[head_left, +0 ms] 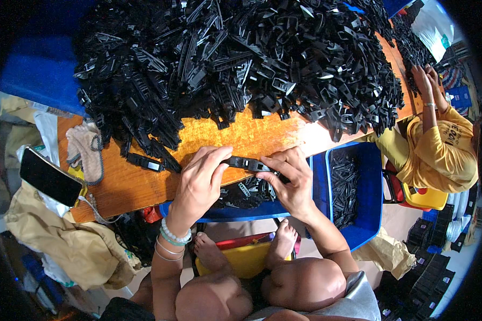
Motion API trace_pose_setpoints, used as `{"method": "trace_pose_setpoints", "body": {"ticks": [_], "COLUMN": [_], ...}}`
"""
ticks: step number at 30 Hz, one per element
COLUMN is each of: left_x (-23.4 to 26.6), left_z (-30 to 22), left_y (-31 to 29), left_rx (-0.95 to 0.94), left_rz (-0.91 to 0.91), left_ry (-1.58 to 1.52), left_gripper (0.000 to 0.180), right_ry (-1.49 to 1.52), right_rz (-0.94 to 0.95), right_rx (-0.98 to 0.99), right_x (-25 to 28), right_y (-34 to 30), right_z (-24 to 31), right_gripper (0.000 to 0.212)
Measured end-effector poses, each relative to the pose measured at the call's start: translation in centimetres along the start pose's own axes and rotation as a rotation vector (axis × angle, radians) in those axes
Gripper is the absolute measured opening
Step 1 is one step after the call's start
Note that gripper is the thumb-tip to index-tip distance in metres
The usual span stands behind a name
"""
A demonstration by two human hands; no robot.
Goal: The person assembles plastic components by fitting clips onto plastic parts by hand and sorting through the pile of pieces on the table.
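Over the front edge of the wooden table (214,134), a slim black plastic strip-shaped part (245,163) is stretched level between my two hands. My left hand (201,179) pinches its left end with thumb and fingers. Its right end is gripped by my right hand (290,176), whose fingers partly cover it. Beyond them, a large heap of black plastic parts (241,59), some toothed strips and some buckle-like pieces, spreads across the tabletop. One similar black part (145,162) lies left of my left hand, close to the heap.
Below the table edge stands a blue bin (235,215) with black pieces; another blue bin (370,208) at right holds black strips. A phone (49,176), a beige cloth (85,152) and brown wrapping (64,235) are at left. Another person (439,152) works at far right.
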State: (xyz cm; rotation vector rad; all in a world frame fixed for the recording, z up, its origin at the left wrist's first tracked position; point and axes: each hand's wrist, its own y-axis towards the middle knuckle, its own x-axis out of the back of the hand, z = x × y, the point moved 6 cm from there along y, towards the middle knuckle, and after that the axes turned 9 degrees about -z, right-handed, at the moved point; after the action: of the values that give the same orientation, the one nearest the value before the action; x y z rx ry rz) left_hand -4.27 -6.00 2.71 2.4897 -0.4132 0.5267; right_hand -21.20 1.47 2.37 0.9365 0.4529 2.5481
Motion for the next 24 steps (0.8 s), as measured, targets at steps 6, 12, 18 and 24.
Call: {"method": "trace_pose_setpoints", "body": {"ticks": [6,12,18,24], "left_x": [-0.3,-0.5,2.3,1.6], "left_z": [-0.9,-1.2,-0.9,0.5], "left_y": [0.2,0.6,3.7,6.2], "left_rx": [-0.05,-0.047,-0.126,-0.252], "left_rz": [0.007,0.102,-0.17,-0.209], "left_ry": [0.002,0.001,0.24,0.55], "left_gripper": [0.027,0.028,0.032,0.022], "right_ry": [0.1,-0.007,0.037,-0.288], "right_rz": [0.012,0.041,0.087,-0.258], "right_rx": [-0.073,-0.031,0.047,0.173], "right_x": [-1.5,-1.6,2.0,1.3], "right_y": [-0.2,0.1,2.3,7.6], "right_z": [-0.8,-1.0,-1.0,-2.4], "right_gripper": [0.031,0.03,0.024,0.031]}}
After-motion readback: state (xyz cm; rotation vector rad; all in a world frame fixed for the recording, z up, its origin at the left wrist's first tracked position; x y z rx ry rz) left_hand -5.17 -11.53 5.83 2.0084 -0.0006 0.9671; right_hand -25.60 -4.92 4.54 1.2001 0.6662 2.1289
